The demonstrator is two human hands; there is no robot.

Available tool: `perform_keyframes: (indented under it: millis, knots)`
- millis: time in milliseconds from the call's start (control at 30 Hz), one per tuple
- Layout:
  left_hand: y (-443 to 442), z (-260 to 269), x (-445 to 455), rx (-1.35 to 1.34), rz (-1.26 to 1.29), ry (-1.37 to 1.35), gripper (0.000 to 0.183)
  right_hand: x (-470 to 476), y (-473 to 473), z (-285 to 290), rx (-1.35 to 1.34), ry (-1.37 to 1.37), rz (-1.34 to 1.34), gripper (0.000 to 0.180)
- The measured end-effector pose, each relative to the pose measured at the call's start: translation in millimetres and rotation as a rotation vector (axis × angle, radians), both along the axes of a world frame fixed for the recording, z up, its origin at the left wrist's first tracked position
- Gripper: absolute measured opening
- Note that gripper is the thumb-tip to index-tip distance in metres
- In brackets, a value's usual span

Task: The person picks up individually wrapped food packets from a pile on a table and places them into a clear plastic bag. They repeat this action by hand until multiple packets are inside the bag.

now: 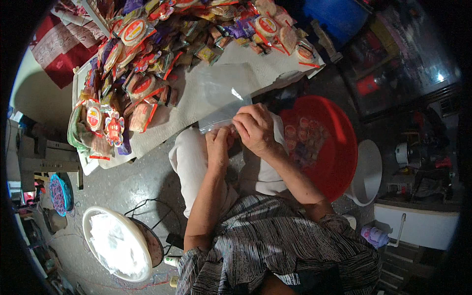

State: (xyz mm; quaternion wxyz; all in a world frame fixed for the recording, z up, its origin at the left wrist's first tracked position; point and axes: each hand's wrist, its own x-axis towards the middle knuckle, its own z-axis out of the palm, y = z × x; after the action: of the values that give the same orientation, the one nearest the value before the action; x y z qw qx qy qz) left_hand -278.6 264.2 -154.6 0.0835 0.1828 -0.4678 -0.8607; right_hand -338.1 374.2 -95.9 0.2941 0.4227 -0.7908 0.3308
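Note:
A clear plastic bag [225, 88] stretches out above my lap, its far part over the edge of the cloth-covered table [177, 118]. At the bag's near edge, my left hand [218, 142] pinches the plastic between thumb and fingers. My right hand [255, 127] grips the same edge just to the right, fingers curled. The bag looks flat, with a bright glare on it. Beyond it on the table lies a heap of wrapped snacks [143, 84], some round with red labels, others in purple or yellow wrappers.
A red plastic tub [339, 147] holding several wrapped packets [306, 140] stands by my right leg. Behind it is a white bucket [368, 173]. At lower left, a cream basin [86, 228] of clear plastic bags [116, 243] sits on a stool. Cables [147, 284] cross the floor.

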Motion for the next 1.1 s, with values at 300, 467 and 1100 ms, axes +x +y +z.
perform_keyframes:
  millis: [300,467,1100]
  knots:
    - [-3,-11,-13,0.143,-0.044,-0.067,0.022,-11,1,8,0.03,-0.014,0.108,0.019]
    - [2,-12,-18,0.222,0.047,-0.051,0.019,-29,-5,22,0.036,-0.233,0.274,0.015]
    - [3,3,-21,0.226,-0.009,-0.074,0.021,-181,-84,-8,0.18,-0.231,-0.337,0.042]
